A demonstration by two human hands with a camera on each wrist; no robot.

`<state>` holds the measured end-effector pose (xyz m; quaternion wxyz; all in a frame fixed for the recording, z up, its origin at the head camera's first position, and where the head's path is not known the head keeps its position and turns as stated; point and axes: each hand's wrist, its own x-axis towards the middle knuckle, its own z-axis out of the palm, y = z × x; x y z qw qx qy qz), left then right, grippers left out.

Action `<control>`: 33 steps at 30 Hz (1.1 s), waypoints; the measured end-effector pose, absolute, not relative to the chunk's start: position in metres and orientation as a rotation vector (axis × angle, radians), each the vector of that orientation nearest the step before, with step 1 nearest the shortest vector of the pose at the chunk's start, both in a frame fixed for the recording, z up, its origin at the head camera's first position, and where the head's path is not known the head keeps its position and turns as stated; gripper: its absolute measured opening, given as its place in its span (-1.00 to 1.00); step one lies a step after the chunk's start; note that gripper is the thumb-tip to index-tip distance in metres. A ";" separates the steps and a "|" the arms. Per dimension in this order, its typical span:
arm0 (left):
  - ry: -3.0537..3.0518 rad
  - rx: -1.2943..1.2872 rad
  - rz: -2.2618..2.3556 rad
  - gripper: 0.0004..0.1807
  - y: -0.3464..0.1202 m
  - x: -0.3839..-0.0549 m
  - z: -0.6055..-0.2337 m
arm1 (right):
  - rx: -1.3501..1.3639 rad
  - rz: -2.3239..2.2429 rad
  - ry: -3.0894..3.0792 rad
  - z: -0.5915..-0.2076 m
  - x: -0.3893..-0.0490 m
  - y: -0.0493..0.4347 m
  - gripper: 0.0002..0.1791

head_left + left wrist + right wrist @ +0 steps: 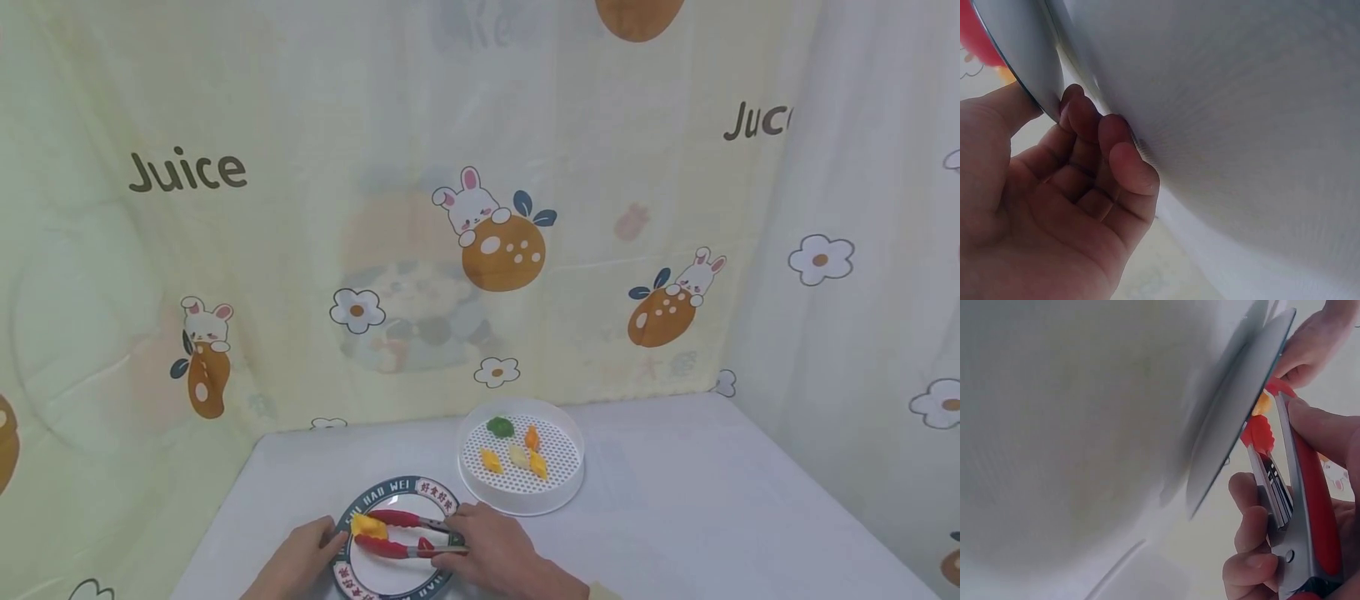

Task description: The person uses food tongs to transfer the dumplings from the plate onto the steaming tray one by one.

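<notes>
My left hand point(302, 554) pinches the left rim of a round plate point(403, 577) with a dark green patterned border; the left wrist view has the thumb over the edge and curled fingers beneath. Red-tipped metal tongs point(390, 548) are gripped in my right hand point(495, 546) above the plate. Their red tips lie on either side of a yellow dumpling-like piece point(369, 527) near the plate's left side. In the right wrist view, thumb and fingers press the two arms of the tongs point(1316, 506) from opposite sides.
Behind the plate to the right stands a white round steamer basket point(521, 503) with a perforated base. It holds a green piece point(500, 427), an orange piece point(532, 437), a pale piece point(519, 456) and yellow pieces point(537, 466). A printed curtain point(300, 250) surrounds the white table point(675, 500).
</notes>
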<state>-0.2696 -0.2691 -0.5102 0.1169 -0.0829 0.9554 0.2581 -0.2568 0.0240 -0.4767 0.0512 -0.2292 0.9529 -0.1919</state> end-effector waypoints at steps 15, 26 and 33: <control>2.800 -0.260 0.724 -0.72 -0.269 -0.277 -0.514 | -0.721 -0.686 2.959 -0.454 -0.251 0.038 -0.36; 2.796 -0.274 0.765 -0.74 -0.269 -0.276 -0.515 | -0.664 -0.692 3.052 -0.443 -0.256 0.055 -0.34; 2.811 -0.233 0.782 -0.73 -0.270 -0.274 -0.516 | -0.611 -0.732 3.107 -0.440 -0.263 0.068 -0.32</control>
